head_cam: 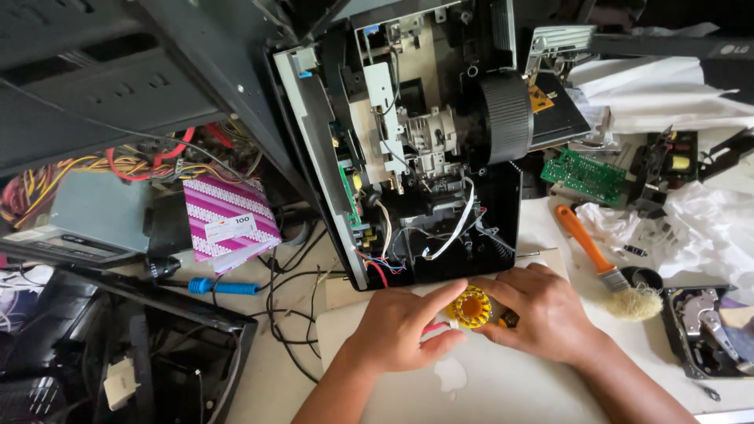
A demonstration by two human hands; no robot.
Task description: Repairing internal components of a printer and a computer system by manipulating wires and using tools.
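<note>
We cannot make out what lies under our right hand (pixel 542 314); only a dark edge peeks out. We count one yellow ribbed wheel (pixel 472 307), one paintbrush (pixel 601 263), one blue-handled screwdriver (pixel 224 287). The wheel sits on the pale laptop lid (pixel 503 385), pinched between our left hand (pixel 400 330) and right fingertips, just below the opened black device (pixel 416 141).

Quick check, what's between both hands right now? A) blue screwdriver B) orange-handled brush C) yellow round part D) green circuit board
C: fingers of the left hand and right hand meet on the yellow round part; the brush, screwdriver and board lie untouched.
</note>
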